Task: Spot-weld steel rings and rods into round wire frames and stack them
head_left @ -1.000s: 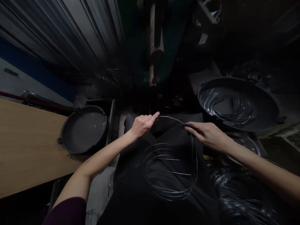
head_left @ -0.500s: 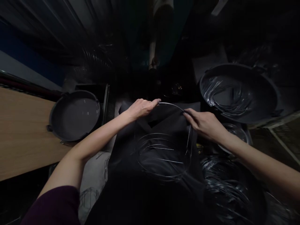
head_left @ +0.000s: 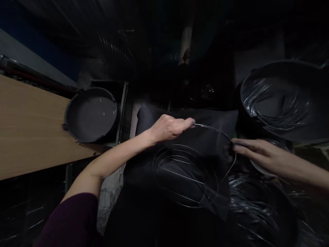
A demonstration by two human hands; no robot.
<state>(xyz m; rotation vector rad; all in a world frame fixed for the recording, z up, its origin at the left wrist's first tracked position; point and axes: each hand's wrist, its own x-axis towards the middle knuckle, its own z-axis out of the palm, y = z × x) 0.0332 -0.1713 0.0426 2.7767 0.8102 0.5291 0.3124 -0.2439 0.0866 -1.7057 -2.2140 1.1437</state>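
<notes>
A curved metal wire stretches between my two hands above a dark cloth over my lap. My left hand is closed, thumb and fingers pinching the wire's left part. My right hand pinches the same wire farther right, and a length bends down below its fingertips. On the dark cloth lies a round wire frame with straight crosswires inside rings. Whether the held wire joins this frame, I cannot tell.
A round dark basin stands at the left beside a wooden board. At the right, a larger basin holds coiled wires. More wire bundles lie at the lower right, and thin wire pieces at lower left.
My right hand has moved right and slightly down along the wire, so the hands are farther apart. The view has also shifted, and my left hand stays pinched on the wire.
</notes>
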